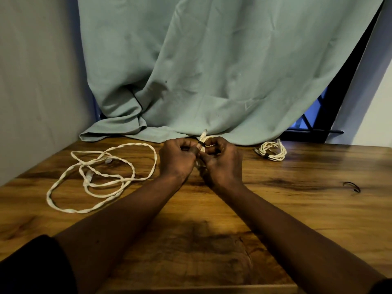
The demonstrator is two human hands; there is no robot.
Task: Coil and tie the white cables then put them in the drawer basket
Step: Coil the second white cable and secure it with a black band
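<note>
Both my hands meet at the middle of the wooden table (275, 209), closed around a coiled white cable (203, 138) with a black tie around it. My left hand (177, 159) grips the coil from the left, my right hand (221, 161) from the right; most of the coil is hidden between them. One plug end sticks up above my fingers. A loose white cable (101, 177) lies uncoiled in wide loops on the table to the left. A finished white coil (272, 151) with a black tie rests at the back right. No drawer basket is in view.
A small black tie (352, 186) lies on the table at the right. A pale green curtain (212, 71) hangs behind the table and drapes onto its back edge. A grey wall stands at the left, a dark window at the back right.
</note>
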